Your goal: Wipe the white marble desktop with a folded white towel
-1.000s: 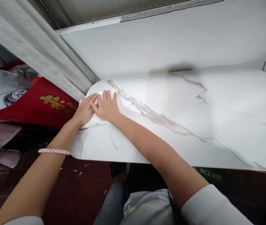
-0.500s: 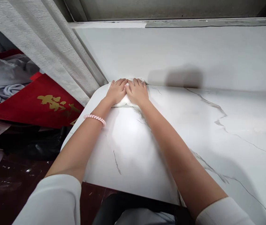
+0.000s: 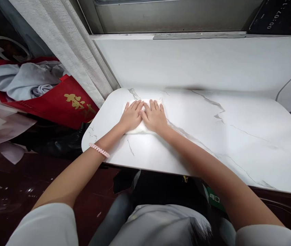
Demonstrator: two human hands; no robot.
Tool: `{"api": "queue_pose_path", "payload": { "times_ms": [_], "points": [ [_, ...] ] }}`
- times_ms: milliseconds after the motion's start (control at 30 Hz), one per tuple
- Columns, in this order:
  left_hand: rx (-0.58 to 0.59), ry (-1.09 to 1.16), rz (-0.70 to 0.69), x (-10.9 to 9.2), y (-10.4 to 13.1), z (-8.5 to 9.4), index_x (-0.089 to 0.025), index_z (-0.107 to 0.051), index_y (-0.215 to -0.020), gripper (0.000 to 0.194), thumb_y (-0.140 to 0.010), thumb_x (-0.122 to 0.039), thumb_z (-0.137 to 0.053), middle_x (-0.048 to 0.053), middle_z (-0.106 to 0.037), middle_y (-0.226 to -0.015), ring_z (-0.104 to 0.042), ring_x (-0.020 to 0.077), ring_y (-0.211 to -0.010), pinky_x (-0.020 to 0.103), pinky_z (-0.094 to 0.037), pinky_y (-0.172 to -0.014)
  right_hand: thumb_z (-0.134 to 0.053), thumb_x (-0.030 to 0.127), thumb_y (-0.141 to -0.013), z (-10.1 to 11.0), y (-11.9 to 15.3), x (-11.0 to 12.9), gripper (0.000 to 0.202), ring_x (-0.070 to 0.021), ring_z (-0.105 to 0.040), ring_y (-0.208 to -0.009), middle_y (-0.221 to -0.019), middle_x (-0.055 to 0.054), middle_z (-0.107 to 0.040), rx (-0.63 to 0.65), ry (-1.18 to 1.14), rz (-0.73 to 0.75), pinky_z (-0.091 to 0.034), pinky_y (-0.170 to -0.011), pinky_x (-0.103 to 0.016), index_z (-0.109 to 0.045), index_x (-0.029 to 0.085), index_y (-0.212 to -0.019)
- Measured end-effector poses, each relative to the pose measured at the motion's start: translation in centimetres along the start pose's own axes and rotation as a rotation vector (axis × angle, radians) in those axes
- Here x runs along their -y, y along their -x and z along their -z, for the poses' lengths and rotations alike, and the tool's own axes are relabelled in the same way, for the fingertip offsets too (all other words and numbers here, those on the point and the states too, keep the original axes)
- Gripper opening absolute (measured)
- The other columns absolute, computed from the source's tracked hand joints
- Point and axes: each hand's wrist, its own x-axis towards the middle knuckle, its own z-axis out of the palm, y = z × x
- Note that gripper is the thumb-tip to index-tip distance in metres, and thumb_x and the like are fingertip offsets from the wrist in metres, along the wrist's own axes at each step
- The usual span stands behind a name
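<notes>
A white cloth (image 3: 142, 129) lies flat on the white marbled table (image 3: 248, 112), left of its middle. Both hands press down on it side by side, palms down. My left hand (image 3: 132, 117) rests on the cloth's left part with its fingers stretched forward, and a pink coiled band (image 3: 99, 150) circles that wrist. On the right part of the cloth lies my right hand (image 3: 154, 117), fingers spread and its thumb touching the left hand. Cloth shows between the hands and around them.
A grey curtain (image 3: 65, 41) hangs at the table's back left corner, beside a red bag (image 3: 76, 106) holding grey fabric. Behind the table stands a white wall panel (image 3: 186, 65). A dark device showing a timer (image 3: 278, 17) sits on the ledge at the back right.
Both hands and the cloth have moved back from the wall side of the table toward my body. The view has shifted, showing more of the table's right end and the timer device.
</notes>
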Motion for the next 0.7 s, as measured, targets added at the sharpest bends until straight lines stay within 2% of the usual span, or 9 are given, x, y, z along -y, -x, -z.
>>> {"api": "queue_pose_path", "payload": {
  "times_ms": [233, 367, 433, 533, 600, 700],
  "points": [
    [-0.022, 0.004, -0.004, -5.5, 9.4, -0.2, -0.015, -0.031, -0.155, 0.057, -0.100, -0.029, -0.025, 0.010, -0.030, -0.163, -0.022, 0.0260, -0.152, 0.053, -0.012, -0.125, -0.027, 0.041, -0.103, 2.2, 10.2, 0.8, 0.061, -0.0345, -0.022, -0.151, -0.162, -0.019, -0.029, 0.051, 0.037, 0.082, -0.017, -0.122, -0.054, -0.036, 0.010, -0.154],
    [-0.039, 0.022, -0.023, -8.6, 12.3, -0.6, -0.015, -0.032, -0.155, 0.058, -0.099, -0.029, -0.027, 0.012, -0.031, -0.162, -0.022, 0.0277, -0.152, 0.055, -0.012, -0.125, -0.024, 0.042, -0.103, 3.3, 14.3, 0.2, 0.062, -0.0323, -0.019, -0.152, -0.163, -0.016, -0.027, 0.059, 0.059, 0.081, -0.016, -0.123, -0.054, -0.034, 0.012, -0.156],
    [-0.033, 0.029, -0.026, -9.8, 12.6, -0.7, -0.013, -0.032, -0.155, 0.058, -0.099, -0.028, -0.027, 0.012, -0.031, -0.162, -0.022, 0.0282, -0.152, 0.056, -0.012, -0.125, -0.024, 0.042, -0.103, 3.7, 15.2, -0.4, 0.061, -0.0317, -0.020, -0.152, -0.163, -0.016, -0.028, 0.065, 0.071, 0.063, -0.017, -0.123, -0.053, -0.035, 0.013, -0.155],
    [-0.005, 0.046, -0.041, -10.5, 11.2, -0.6, -0.012, -0.032, -0.155, 0.058, -0.099, -0.027, -0.026, 0.011, -0.030, -0.162, -0.022, 0.0278, -0.152, 0.056, -0.013, -0.124, -0.024, 0.041, -0.103, 4.0, 14.7, -1.4, 0.061, -0.0322, -0.022, -0.152, -0.162, -0.016, -0.030, 0.066, 0.087, 0.029, -0.018, -0.122, -0.054, -0.037, 0.013, -0.154],
    [0.020, 0.051, -0.054, -10.3, 9.3, -0.5, -0.012, -0.032, -0.155, 0.058, -0.099, -0.026, -0.026, 0.011, -0.029, -0.163, -0.022, 0.0275, -0.152, 0.055, -0.013, -0.124, -0.025, 0.040, -0.103, 3.9, 13.1, -2.2, 0.060, -0.0331, -0.024, -0.151, -0.162, -0.017, -0.031, 0.057, 0.093, 0.010, -0.018, -0.121, -0.055, -0.038, 0.012, -0.154],
    [0.043, 0.044, -0.045, -9.2, 5.0, -0.4, -0.010, -0.030, -0.155, 0.059, -0.098, -0.025, -0.026, 0.011, -0.027, -0.164, -0.021, 0.0270, -0.152, 0.054, -0.011, -0.124, -0.027, 0.039, -0.103, 3.4, 9.0, -3.7, 0.058, -0.0337, -0.025, -0.150, -0.161, -0.018, -0.032, 0.049, 0.088, 0.004, -0.020, -0.120, -0.055, -0.040, 0.011, -0.152]
  ]
}}
